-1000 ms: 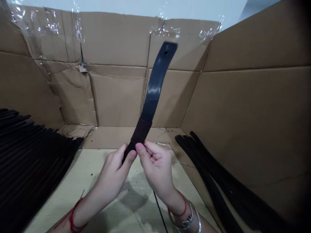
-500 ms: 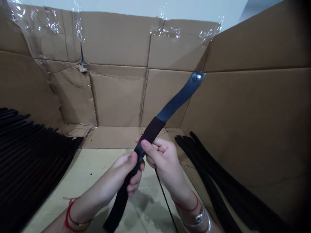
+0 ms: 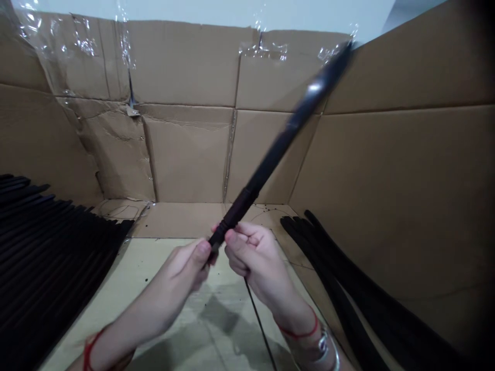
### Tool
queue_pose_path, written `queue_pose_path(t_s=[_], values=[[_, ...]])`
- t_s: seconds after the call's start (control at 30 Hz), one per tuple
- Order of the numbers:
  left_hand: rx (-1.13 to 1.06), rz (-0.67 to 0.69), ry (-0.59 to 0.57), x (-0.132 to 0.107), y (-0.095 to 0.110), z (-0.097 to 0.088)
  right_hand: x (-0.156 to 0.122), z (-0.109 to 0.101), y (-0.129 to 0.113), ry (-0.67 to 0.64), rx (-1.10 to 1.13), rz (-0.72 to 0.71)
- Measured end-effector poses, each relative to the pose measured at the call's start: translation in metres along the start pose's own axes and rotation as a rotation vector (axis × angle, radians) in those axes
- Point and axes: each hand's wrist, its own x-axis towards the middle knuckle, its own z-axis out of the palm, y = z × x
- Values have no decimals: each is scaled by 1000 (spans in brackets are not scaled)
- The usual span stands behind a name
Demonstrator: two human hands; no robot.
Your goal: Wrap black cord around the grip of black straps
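A black leather belt [image 3: 276, 149] rises from my hands toward the upper right, turned edge-on, its far end blurred by motion. A dark band-like loop [image 3: 242, 203] wraps it just above my fingers. My left hand [image 3: 183, 268] pinches the belt between thumb and fingers, and my right hand [image 3: 251, 252] closes on it right beside that grip. The two hands nearly touch. The belt's lower part is hidden behind my hands.
A tall row of black belts [image 3: 50, 247] lies at the left, and a looser bunch of black belts [image 3: 348, 288] lies at the right. Cardboard walls [image 3: 185, 149] with clear tape surround a cardboard surface [image 3: 154, 288]. A thin black strip [image 3: 259, 324] lies below my hands.
The belt has swung from nearly upright toward the right and turned edge-on, its tip now higher and further right. The tail hanging below my hands earlier no longer shows.
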Motion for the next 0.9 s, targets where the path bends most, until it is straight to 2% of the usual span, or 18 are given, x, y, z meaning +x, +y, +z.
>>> queue_pose_path(t_s=[0.07,0.1,0.17,0.23,0.3,0.37,0.4,0.47,0.5,0.53,0.57,0.63,0.67,0.7,0.77,0.8,0.83,0.9], values=[[-131,-122,-201,1,-1,1,-1,1,-2,-11,-35,12],[-126,-107,-194,2,-1,1,-2,1,-2,44,-64,-21],[-2,51,-4,4,-1,1,-2,3,-2,160,-90,-81],[70,107,109,5,-1,-2,-1,2,-2,92,-28,-25],[-27,-21,-32,3,-1,-5,0,0,-1,-89,52,99],[-86,-87,-158,1,0,-7,0,-1,0,-144,74,134],[-34,-46,-128,-1,0,-7,0,0,2,-86,52,97],[177,132,75,-2,1,-5,-1,2,5,98,-8,-19],[257,195,166,-2,1,-4,-1,3,7,153,-22,-47],[277,214,198,-2,1,-3,-1,4,8,151,-16,-40],[230,184,159,-2,2,-2,-1,5,8,103,7,-14],[39,64,-19,-1,3,-1,-1,5,7,5,22,27],[-22,28,-71,-1,4,-1,-1,4,6,11,-2,10],[-28,29,-57,0,4,-1,-1,4,5,60,-36,-38],[57,106,110,1,4,-1,0,3,4,173,-78,-120],[67,119,170,2,4,-1,1,2,3,161,-59,-114],[20,76,144,2,3,-1,1,1,3,91,-20,-71],[-229,-112,-125,3,2,-1,1,-1,2,-90,46,48]])
